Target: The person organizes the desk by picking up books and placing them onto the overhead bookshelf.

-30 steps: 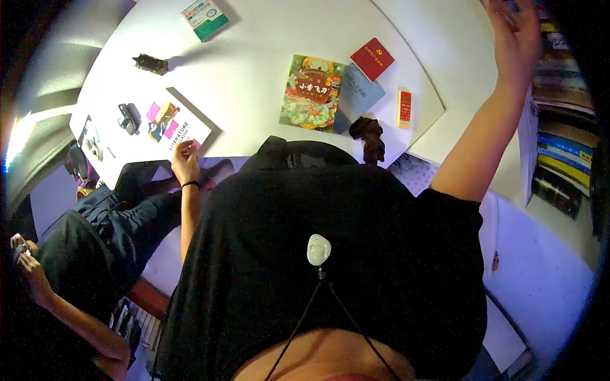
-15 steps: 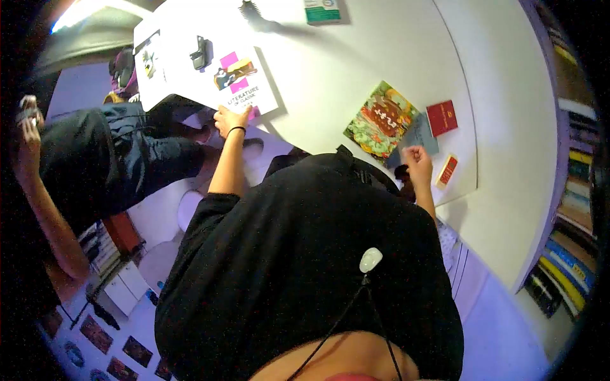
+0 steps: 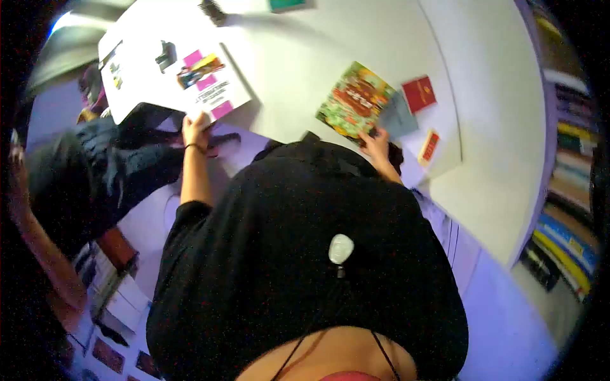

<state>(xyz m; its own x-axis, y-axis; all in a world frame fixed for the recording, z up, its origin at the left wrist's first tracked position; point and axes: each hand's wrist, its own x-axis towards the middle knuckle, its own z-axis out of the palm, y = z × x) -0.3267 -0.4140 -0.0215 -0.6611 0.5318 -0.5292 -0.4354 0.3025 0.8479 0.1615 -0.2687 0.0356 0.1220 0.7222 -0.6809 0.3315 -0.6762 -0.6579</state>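
Observation:
My left hand, with a dark band at the wrist, grips the near edge of a white book with pink blocks on its cover. Toward the right, my right hand has its fingers closed at the lower corner of a colorful green and red book. That book overlaps a blue-grey book. A small red booklet lies beyond it. Near my right hand are a red and cream object and a dark brown object, partly hidden by my hand and forearm.
A black object, a dark spiky item and a green box stand on the white table. Another person in dark clothes is at the left. Shelved books line the right side.
My right hand has come down from the far upper right to the colorful book's corner. My left hand stays at the white book. The view has shifted and turned; the colorful book now appears tilted.

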